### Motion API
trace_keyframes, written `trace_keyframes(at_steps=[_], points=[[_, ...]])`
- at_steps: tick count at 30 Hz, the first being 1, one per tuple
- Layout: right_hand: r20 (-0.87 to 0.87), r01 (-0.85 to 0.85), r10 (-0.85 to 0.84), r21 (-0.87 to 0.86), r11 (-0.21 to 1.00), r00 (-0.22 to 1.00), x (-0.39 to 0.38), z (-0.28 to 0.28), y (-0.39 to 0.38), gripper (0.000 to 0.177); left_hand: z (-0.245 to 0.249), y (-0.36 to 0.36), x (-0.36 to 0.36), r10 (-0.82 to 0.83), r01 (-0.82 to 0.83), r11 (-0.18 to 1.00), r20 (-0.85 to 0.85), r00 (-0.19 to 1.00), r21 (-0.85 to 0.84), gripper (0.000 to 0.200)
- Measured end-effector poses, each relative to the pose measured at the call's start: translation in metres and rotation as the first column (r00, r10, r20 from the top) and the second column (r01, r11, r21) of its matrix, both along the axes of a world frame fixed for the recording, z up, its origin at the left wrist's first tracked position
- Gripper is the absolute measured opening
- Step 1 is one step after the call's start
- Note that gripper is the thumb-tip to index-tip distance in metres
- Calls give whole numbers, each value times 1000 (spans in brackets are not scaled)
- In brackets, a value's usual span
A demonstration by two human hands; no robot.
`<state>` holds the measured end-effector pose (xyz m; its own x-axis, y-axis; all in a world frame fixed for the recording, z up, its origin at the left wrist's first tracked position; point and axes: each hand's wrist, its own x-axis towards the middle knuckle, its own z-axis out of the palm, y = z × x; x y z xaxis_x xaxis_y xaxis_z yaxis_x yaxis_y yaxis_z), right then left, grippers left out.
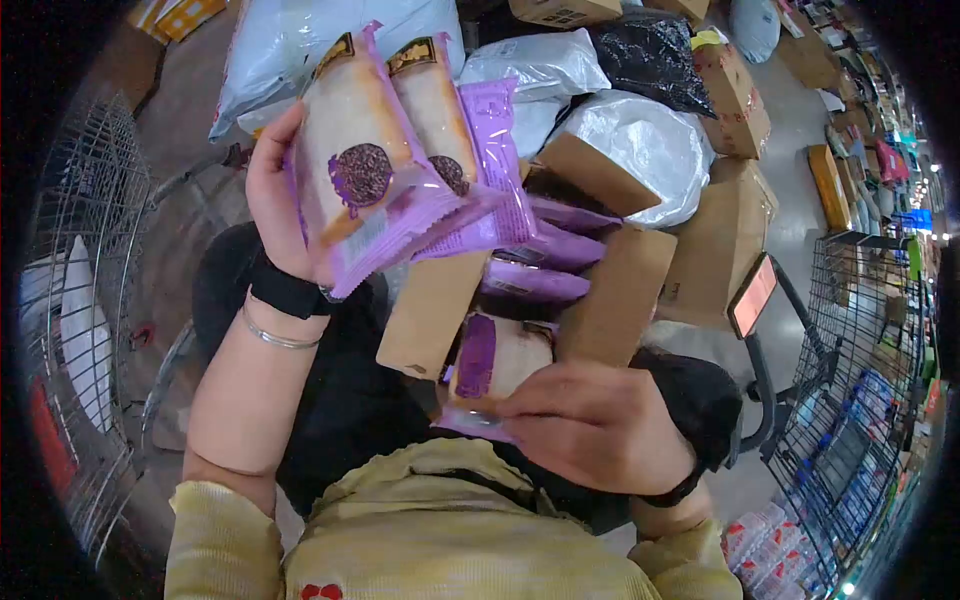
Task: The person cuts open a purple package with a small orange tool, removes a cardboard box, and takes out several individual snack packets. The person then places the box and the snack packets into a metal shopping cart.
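Observation:
Several purple-edged packets of bread (345, 130), with clear windows and a dark round print, are fanned out in my left hand (275, 205), whose fingers wrap round their left side. Below and right of them stands an open cardboard box (620, 295) with its flaps spread. Inside it, more purple packets (535, 280) stand in a row. At the box's near end, my right hand (605, 425) is closed on the lower edge of one bread packet (510, 365); its fingertips partly hide that edge.
Silver bubble mailers (640, 150), a black parcel (650, 55) and a large white bag (270, 70) lie beyond the box. Closed cartons (715, 250) are on the right. Wire carts stand at the left (85, 230) and right (850, 400), with a phone (752, 297) mounted near the right one.

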<state>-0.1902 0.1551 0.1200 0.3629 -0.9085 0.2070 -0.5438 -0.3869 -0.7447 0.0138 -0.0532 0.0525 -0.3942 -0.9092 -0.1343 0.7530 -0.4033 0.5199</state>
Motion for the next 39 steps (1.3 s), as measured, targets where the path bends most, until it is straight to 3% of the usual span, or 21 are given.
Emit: trace_keyframes(at_steps=[1,2,3,4,7,10,12,13,14,15,16,18,21,22,24,27,29,32,34,37,39], points=[[9,4,-4,6,1000,1000,0,0,0,21,-5,2,0,-4,4,1000,9,1000,6,32],[-28,-32,32,-14,999,999,0,5,0,22,-8,7,-4,208,-121,948,285,936,-296,32],[-71,-66,64,-33,997,995,0,8,1,24,-9,11,-7,460,-130,795,449,766,-593,32],[-72,-56,53,-33,998,996,-2,6,3,24,1,12,1,-10,13,982,17,1000,-187,32],[-77,-131,129,-24,991,989,-6,2,3,18,1,3,0,12,-1,993,95,995,-118,33],[-10,-15,15,-19,1000,1000,-8,-2,2,24,-2,4,-2,1,8,982,48,999,-188,33],[-133,366,-380,-118,923,915,-18,-15,-11,21,4,5,-4,3,8,990,73,997,-143,33],[-220,435,-459,-150,888,861,-24,-20,-16,16,6,6,-5,8,2,995,97,995,-99,33],[-242,552,-536,-1,834,809,-22,-25,-15,17,4,-1,4,-161,162,986,8,987,-42,34],[-276,651,-601,145,745,750,-20,-27,-14,19,3,-1,1,-169,169,985,3,986,-44,34],[-279,657,-607,141,741,744,-21,-27,-12,19,2,0,-3,-113,113,993,-3,994,-39,35],[-238,334,-261,356,873,936,-20,-26,-9,22,1,0,-7,11,-11,999,-10,1000,-32,35],[-286,182,-89,317,931,954,-9,-26,-5,28,2,3,-5,-70,64,995,-79,994,-74,35],[-342,198,-95,278,940,935,-8,-32,-3,30,-1,2,-4,-71,66,995,-78,994,-73,35],[-386,203,-84,280,938,919,-7,-32,-6,31,-8,-2,-4,136,-92,976,222,966,-198,35],[-459,258,-135,216,942,878,-7,-35,-9,32,-1,-2,-2,-19,23,997,51,999,-73,34],[-481,303,-198,152,941,854,-7,-36,-10,32,-1,4,-4,-25,26,991,7,1000,-132,34],[-551,361,-150,298,884,821,-7,-36,-9,26,2,8,-6,-47,38,983,-46,998,-181,35],[-468,477,-347,195,857,813,-7,-44,-7,16,3,6,-6,-58,48,984,-59,997,-173,35],[-341,503,-442,112,857,830,-10,-47,-10,16,4,3,-1,8,-2,989,44,999,-148,37],[-302,441,-394,105,891,868,-9,-53,-9,17,10,3,1,-121,114,985,-43,992,-133,39]])
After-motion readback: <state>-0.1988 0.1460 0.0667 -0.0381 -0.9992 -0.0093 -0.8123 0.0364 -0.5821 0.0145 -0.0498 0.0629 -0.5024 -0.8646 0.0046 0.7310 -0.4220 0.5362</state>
